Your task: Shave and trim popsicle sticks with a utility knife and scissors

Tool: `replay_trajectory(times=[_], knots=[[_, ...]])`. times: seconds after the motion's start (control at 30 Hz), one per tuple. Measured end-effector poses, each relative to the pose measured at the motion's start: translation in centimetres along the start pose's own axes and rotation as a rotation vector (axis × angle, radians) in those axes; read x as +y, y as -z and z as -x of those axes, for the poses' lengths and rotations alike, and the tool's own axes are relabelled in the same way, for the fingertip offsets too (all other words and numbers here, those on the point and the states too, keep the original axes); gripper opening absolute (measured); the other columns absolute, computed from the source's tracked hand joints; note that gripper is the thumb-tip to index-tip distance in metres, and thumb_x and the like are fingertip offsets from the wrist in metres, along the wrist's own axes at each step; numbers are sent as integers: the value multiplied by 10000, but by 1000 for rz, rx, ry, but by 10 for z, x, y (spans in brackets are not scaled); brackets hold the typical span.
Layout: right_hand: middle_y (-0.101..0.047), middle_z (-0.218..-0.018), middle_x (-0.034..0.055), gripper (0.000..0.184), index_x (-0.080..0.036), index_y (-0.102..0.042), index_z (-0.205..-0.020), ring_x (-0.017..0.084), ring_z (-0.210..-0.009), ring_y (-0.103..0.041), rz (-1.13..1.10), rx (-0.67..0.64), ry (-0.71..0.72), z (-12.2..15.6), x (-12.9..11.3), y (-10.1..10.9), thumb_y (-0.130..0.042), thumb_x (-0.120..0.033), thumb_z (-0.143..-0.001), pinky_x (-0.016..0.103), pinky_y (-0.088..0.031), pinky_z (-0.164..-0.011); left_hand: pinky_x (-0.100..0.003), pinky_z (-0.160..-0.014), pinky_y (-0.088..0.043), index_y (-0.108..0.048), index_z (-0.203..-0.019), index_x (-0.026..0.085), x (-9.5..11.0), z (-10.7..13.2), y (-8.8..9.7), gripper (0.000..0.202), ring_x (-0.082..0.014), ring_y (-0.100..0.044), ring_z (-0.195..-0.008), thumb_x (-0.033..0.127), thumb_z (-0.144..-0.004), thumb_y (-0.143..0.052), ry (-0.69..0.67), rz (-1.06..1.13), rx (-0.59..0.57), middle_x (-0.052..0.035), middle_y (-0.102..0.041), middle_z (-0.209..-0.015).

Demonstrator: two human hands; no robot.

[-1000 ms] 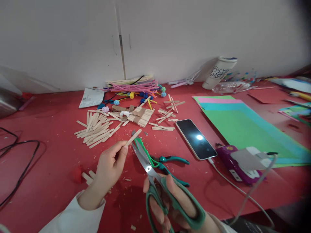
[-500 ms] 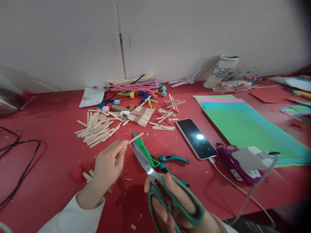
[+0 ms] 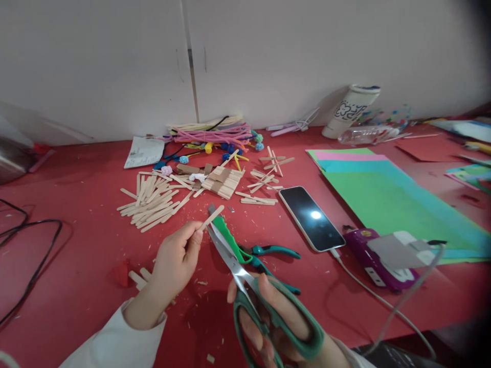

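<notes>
Between thumb and fingers, my left hand point(image 3: 174, 255) pinches a wooden craft stick point(image 3: 212, 217) that points up and to the right. My right hand point(image 3: 276, 317) has its fingers through the green handles of a pair of scissors point(image 3: 237, 268). The blades are nearly closed, and their tips lie close to the stick; whether they touch it I cannot tell. Under and behind the blades rests a bright green cutter point(image 3: 227, 236). Teal-handled pliers point(image 3: 276, 250) lie just beyond, partly covered by the scissors. Some sticks point(image 3: 138, 279) and a red scrap point(image 3: 123, 273) show beside my left wrist.
A pile of craft sticks point(image 3: 153, 202) and a banded bundle point(image 3: 224, 183) lie farther back, near pink pipe cleaners point(image 3: 215, 134). To the right are a phone point(image 3: 311, 219) on a cable, a purple device point(image 3: 378, 260), coloured paper point(image 3: 391, 199) and a tumbler point(image 3: 349, 110).
The stick in my left hand has turned slightly, showing its flat face more, and its tip has shifted a little left. The scissors have hardly moved.
</notes>
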State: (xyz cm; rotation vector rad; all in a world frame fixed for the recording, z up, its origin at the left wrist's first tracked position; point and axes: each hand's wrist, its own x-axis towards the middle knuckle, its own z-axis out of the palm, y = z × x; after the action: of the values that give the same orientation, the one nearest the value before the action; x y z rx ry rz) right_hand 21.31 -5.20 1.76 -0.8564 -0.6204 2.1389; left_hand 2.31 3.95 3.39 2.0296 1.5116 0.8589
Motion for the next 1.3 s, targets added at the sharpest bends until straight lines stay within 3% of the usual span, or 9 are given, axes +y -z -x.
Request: replay_trajectory(times=[0.1,0.27,0.4,0.67,0.83,0.93,1.07,1.3], knots=[[-573,-601,-18,523,-132,-579,-1076,51,-394,-495,-4,17,-28,0,-1,-1,-415,-607,-932,130,-407,-377,-247,-614,-457,-600,-824,204,0,-1,1,264,-164,-609,-631,329,-900,-380,-38,-14,25,-16,-647,-700],[-548,-562,-30,552,-142,-603,-1010,30,-365,-453,-32,49,-71,3,-8,-9,-469,-661,-879,107,-369,-359,-267,-632,-484,-640,-906,193,-3,-2,1,290,-184,-628,-637,325,-878,-384,-48,-43,39,-31,-663,-693],[-532,-543,-39,550,-152,-619,-976,24,-340,-402,-29,97,-53,5,-11,-14,-500,-675,-852,105,-324,-328,-243,-574,-449,-620,-860,201,-2,-2,1,276,-162,-575,-577,337,-885,-382,-25,-22,25,-1,-605,-633],[-517,-542,-43,547,-156,-622,-968,32,-367,-394,-20,125,-42,0,-10,-16,-513,-677,-842,110,-350,-343,-211,-503,-358,-455,-674,222,2,-1,0,272,-118,-444,-496,353,-900,-378,77,89,-68,51,-465,-564],[-561,-596,-23,544,-140,-588,-1063,51,-394,-477,40,5,27,-1,-3,-7,-479,-642,-884,141,-415,-379,-215,-492,-349,-532,-816,215,4,0,-3,240,-124,-428,-500,391,-898,-390,140,194,-72,59,-434,-571],[-574,-646,-13,489,-143,-564,-1108,53,-429,-498,57,28,78,2,-1,-4,-430,-581,-939,150,-439,-415,-215,-478,-335,-552,-911,204,3,1,-5,257,-122,-393,-486,404,-898,-391,191,236,-68,66,-404,-566],[-560,-647,-21,463,-151,-549,-1120,48,-439,-485,55,13,39,6,-3,-6,-405,-560,-959,138,-410,-417,-215,-483,-337,-535,-880,204,1,2,-5,259,-117,-377,-497,414,-906,-385,208,250,-65,63,-414,-586],[-581,-654,-14,456,-141,-551,-1114,44,-426,-515,78,7,45,5,0,-4,-392,-544,-972,135,-418,-412,-210,-486,-329,-555,-833,206,7,1,-3,228,-112,-404,-503,363,-907,-407,113,182,-7,62,-444,-579]])
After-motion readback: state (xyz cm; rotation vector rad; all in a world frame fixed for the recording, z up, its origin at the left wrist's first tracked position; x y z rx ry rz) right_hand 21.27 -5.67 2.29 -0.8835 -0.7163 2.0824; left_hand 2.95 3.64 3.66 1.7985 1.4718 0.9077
